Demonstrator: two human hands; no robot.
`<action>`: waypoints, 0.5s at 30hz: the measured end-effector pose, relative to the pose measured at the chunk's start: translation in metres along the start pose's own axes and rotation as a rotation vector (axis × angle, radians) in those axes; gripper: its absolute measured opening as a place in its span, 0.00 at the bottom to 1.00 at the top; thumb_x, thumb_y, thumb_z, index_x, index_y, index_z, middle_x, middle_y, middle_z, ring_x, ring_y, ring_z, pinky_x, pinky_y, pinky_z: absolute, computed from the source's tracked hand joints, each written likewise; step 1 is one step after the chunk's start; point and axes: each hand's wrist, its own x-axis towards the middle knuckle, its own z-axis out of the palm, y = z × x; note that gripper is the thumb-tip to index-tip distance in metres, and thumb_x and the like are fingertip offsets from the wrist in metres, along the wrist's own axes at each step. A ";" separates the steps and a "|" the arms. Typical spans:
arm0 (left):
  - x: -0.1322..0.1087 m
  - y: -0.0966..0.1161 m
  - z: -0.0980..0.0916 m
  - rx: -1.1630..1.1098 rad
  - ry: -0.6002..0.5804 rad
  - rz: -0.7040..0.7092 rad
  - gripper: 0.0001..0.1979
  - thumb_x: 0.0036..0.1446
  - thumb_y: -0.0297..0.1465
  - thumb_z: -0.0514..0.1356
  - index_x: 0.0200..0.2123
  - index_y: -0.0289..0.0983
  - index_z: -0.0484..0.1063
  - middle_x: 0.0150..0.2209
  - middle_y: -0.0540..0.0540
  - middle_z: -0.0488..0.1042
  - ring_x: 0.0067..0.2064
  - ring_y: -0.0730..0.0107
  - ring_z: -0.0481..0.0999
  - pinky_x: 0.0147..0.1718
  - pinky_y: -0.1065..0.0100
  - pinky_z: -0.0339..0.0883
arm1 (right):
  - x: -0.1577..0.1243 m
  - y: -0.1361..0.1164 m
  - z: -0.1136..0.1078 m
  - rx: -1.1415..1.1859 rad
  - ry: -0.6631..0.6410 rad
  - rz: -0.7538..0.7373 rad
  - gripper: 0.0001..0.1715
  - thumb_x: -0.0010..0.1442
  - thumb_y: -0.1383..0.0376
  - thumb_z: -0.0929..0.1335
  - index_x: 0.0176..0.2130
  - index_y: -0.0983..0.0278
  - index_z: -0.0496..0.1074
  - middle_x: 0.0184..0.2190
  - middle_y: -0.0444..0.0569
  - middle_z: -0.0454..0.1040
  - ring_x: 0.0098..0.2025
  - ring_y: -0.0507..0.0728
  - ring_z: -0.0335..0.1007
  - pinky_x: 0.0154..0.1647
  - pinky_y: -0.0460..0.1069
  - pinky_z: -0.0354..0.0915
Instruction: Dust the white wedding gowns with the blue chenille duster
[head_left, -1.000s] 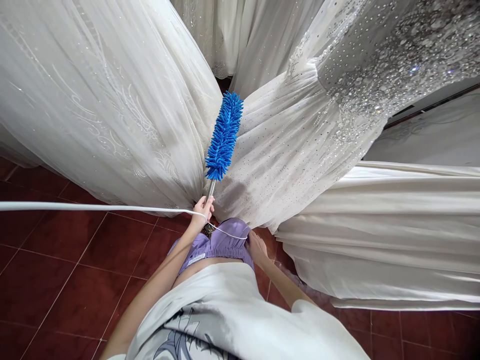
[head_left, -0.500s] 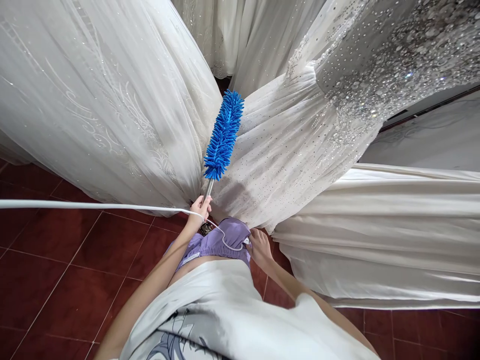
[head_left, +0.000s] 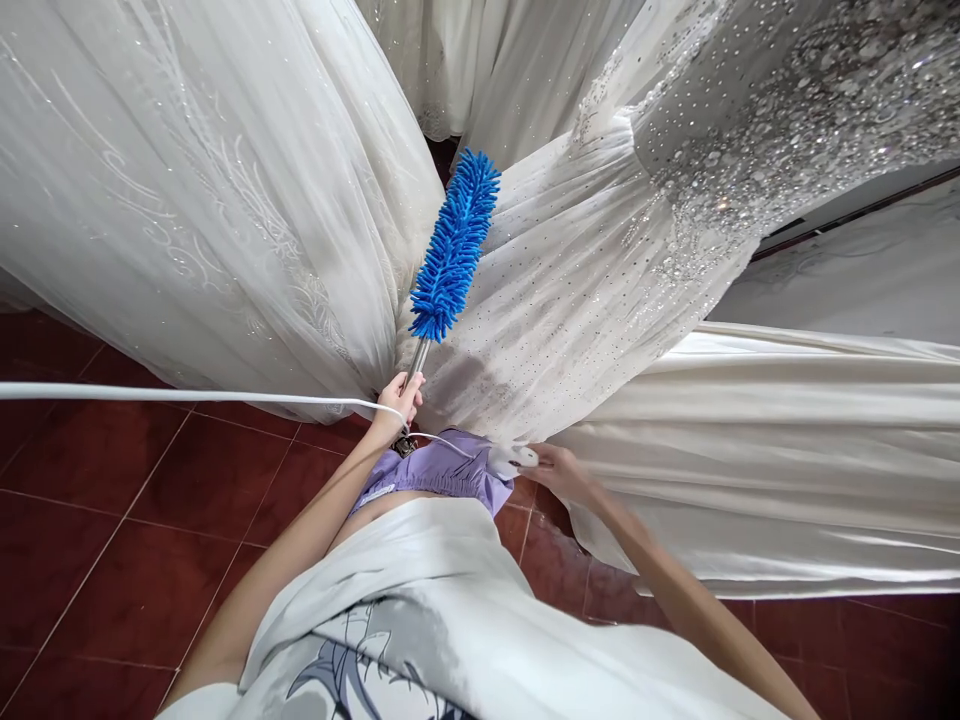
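Observation:
My left hand (head_left: 397, 400) is closed round the metal handle of a blue fluffy duster (head_left: 454, 248), whose head rests against the skirts of two white gowns. A white cable (head_left: 187, 396) runs from the left edge across to my left hand and on to a small white object (head_left: 512, 459). My right hand (head_left: 559, 470) has its fingers closed on that white object, just right of my purple shorts. The sequined white gown (head_left: 600, 270) hangs right of the duster, the embroidered tulle gown (head_left: 217, 200) left of it.
A smooth satin gown (head_left: 787, 450) spreads along the floor on the right. More white skirts hang behind at the top. The floor is dark red tile (head_left: 112, 540). Gowns crowd the space ahead and to the right.
The duster head has slid upward along the gowns. My right hand has moved from beside my shorts out to the right, drawing the white object with it.

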 end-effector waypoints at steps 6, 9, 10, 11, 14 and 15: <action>-0.003 0.003 -0.001 -0.001 0.028 -0.010 0.25 0.47 0.55 0.59 0.31 0.38 0.69 0.17 0.60 0.62 0.10 0.86 0.54 0.07 0.79 0.45 | 0.012 -0.008 -0.007 0.051 -0.015 0.078 0.18 0.49 0.63 0.72 0.40 0.70 0.78 0.30 0.50 0.80 0.31 0.53 0.75 0.33 0.46 0.70; -0.005 0.005 -0.002 -0.012 0.031 -0.010 0.26 0.46 0.56 0.60 0.31 0.38 0.68 0.16 0.60 0.62 0.10 0.85 0.54 0.07 0.78 0.46 | 0.014 -0.006 -0.003 0.057 -0.010 0.071 0.16 0.49 0.63 0.72 0.38 0.70 0.78 0.27 0.48 0.78 0.29 0.52 0.74 0.31 0.45 0.69; -0.005 0.005 -0.003 -0.014 0.032 -0.013 0.26 0.46 0.56 0.59 0.31 0.38 0.68 0.17 0.60 0.62 0.10 0.85 0.54 0.06 0.78 0.46 | 0.014 -0.005 -0.002 0.060 -0.011 0.068 0.16 0.49 0.63 0.72 0.38 0.70 0.78 0.28 0.48 0.78 0.29 0.53 0.74 0.32 0.45 0.69; -0.005 0.005 -0.004 -0.015 0.033 -0.018 0.26 0.46 0.56 0.59 0.32 0.38 0.68 0.17 0.60 0.63 0.10 0.85 0.54 0.06 0.78 0.47 | 0.014 -0.003 -0.001 0.067 -0.013 0.065 0.16 0.50 0.62 0.72 0.38 0.69 0.77 0.29 0.48 0.79 0.31 0.53 0.74 0.34 0.46 0.69; -0.004 0.004 -0.006 -0.016 0.041 -0.024 0.26 0.45 0.56 0.59 0.32 0.38 0.68 0.17 0.60 0.63 0.09 0.85 0.54 0.06 0.78 0.48 | 0.011 0.011 0.005 0.056 -0.006 0.035 0.17 0.52 0.60 0.71 0.40 0.67 0.75 0.34 0.50 0.80 0.36 0.56 0.76 0.41 0.49 0.71; -0.003 0.004 -0.007 -0.018 0.042 -0.024 0.26 0.45 0.56 0.60 0.32 0.38 0.68 0.17 0.60 0.63 0.09 0.84 0.54 0.05 0.78 0.48 | 0.008 0.017 0.009 -0.009 0.013 0.008 0.17 0.54 0.60 0.71 0.41 0.67 0.74 0.36 0.50 0.80 0.37 0.56 0.77 0.41 0.50 0.71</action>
